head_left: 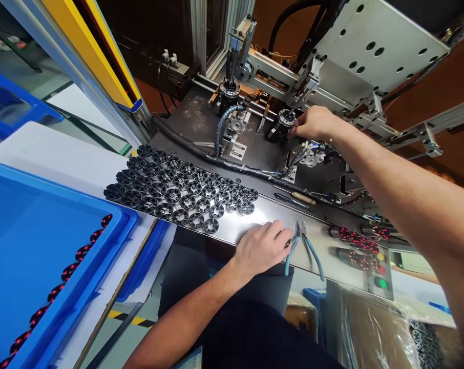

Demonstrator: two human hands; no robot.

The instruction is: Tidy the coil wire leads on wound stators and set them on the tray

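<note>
My left hand point(260, 247) rests over the front edge of the metal work surface, its fingers curled in. A small dark bit shows at its fingertips, too small to name. Right beside it lie pliers point(301, 230) with blue-green handles. My right hand point(317, 123) reaches into the machine, fingers bent in against the side of a black cylinder point(281, 127) under a metal rod; what they pinch, if anything, is hidden. To the left of my left hand, several black round slotted parts point(181, 197) stand in close rows on the surface.
A second black cylinder point(229, 97) stands farther left in the machine. A wooden-handled tool point(303, 198) lies behind the pliers. Copper-wound parts point(357, 238) sit at the right; more line the blue tray point(32, 220) at left. A lit green button point(381, 283) is at the surface's right end.
</note>
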